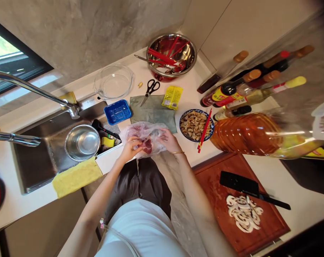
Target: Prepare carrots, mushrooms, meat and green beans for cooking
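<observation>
A clear plastic bag [135, 129] with red raw meat [148, 146] in it is at the counter's front edge, just before my body. My left hand [130, 149] pinches the bag's left part beside the meat. On the other side, my right hand [171, 140] grips the bag's right edge, with a thin bangle on the wrist. Beneath and behind the bag lies a grey-green cloth [151, 110]. Black-handled scissors [150, 89] rest partly on that cloth, near a yellow packet [172, 97]. To its left is a blue plastic tray [117, 112].
The sink [54, 157] with a metal pot [83, 142] is at left. A bowl of chopped food [194, 125] with red chopsticks [205, 130] stands at right, near bottles and a large oil jug [247, 135]. A cleaver [239, 182] and sliced mushrooms [243, 214] lie on a cutting board [212, 200].
</observation>
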Motion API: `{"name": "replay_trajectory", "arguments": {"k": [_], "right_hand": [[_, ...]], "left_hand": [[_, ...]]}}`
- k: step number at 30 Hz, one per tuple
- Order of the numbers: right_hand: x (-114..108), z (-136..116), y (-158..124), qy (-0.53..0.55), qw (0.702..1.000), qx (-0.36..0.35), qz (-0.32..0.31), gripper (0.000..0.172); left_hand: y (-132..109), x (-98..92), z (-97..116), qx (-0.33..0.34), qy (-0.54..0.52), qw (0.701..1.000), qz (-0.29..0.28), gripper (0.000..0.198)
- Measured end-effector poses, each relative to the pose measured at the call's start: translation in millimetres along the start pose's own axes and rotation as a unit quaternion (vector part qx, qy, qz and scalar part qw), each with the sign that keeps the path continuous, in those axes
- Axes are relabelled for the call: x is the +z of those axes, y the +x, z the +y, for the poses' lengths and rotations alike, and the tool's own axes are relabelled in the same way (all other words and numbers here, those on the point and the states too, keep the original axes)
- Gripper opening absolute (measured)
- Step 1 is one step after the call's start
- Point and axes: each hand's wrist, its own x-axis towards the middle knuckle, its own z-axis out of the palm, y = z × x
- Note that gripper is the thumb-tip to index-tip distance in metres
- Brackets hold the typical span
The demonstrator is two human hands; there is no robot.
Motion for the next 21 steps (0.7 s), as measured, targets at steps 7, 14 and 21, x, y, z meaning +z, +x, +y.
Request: {"name": "replay_trajectory", "arguments": {"k": [7,14,21], "right_hand": [[26.0,41.9,21.4,-0.061,0.995,-0.056,0.047,0.036],[40.2,39.1,64.8,-0.153,0.978,-0.144,-0.010,0.041],[19.7,72.2,-19.6,-0.301,0.934,-0.189,0.026,0.037]], "left_hand": [[-9.6,-36.9,-46.6,-0.067,0.221,0.973,-0.008,0.088],[-21.6,-21.3,-103.7,-0.129,0.143,0.981,-0.039,0.125],[-77.3,12.8,-69.9,-0.126,0.111,0.984,0.053,0.065]]}}
